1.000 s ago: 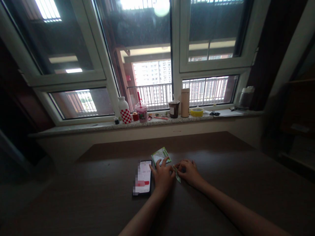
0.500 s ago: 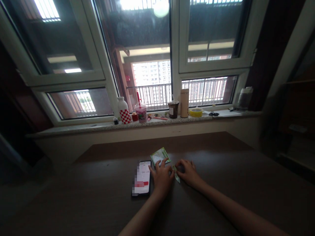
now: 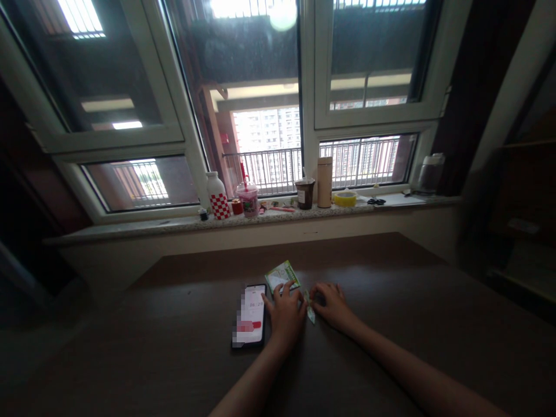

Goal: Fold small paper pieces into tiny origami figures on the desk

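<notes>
Where the dark brown wooden worktop runs up to a speckled stone windowsill under white-framed windows, both hands rest at lower centre of the frame. The left hand lies loosely spread, fingertips on a green-and-white paper packet, beside a black phone. A small folded green strip sits between the hands. The right hand curls narrow against it, but I cannot tell its grip. On the sill, a clear cup holds something pink and a closed tan flask hides its contents.
</notes>
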Demonstrator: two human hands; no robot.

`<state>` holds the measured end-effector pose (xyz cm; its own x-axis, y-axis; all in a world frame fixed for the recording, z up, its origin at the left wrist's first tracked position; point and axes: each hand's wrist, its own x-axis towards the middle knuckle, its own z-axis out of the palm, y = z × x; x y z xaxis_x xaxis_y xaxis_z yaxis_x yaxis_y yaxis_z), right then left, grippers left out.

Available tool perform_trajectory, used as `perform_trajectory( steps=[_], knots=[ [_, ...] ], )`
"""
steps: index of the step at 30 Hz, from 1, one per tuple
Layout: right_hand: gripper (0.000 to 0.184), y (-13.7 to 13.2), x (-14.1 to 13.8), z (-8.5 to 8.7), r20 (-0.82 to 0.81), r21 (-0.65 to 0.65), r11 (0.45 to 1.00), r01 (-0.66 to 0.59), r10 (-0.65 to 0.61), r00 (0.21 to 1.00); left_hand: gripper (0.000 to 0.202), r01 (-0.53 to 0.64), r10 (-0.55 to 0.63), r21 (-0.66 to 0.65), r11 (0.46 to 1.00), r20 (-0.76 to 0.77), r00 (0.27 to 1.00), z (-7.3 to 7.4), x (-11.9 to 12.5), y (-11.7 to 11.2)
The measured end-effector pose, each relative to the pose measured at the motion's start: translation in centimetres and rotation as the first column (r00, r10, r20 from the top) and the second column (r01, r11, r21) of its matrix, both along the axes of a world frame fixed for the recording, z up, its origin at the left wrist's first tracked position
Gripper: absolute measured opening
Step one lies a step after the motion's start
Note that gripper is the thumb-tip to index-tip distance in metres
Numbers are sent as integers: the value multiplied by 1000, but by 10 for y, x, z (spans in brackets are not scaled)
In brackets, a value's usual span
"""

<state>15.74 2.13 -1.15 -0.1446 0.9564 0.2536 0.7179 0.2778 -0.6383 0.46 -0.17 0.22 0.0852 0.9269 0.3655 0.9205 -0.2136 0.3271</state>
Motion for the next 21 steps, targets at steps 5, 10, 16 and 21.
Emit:
perform_trajectory(
  steps=[5, 10, 16, 21],
  knots=[
    [8, 1, 0, -2, 14, 6, 1000, 3, -3, 1000, 15, -8, 8, 2, 1000, 12, 1000, 0, -1, 1],
    [9, 4, 2, -4, 17, 17, 1000, -2, 2, 1000, 11, -3, 4, -13, 1000, 34, 999, -2, -2, 5],
    [12, 8, 4, -7, 33, 26, 999, 24, -25, 999, 10, -6, 6, -13, 1000, 32, 999, -2, -4, 5],
    [18, 6, 4, -7, 11, 26, 998, 56, -57, 998, 17, -27, 27, -9, 1000, 10, 1000, -4, -3, 4]
  ],
)
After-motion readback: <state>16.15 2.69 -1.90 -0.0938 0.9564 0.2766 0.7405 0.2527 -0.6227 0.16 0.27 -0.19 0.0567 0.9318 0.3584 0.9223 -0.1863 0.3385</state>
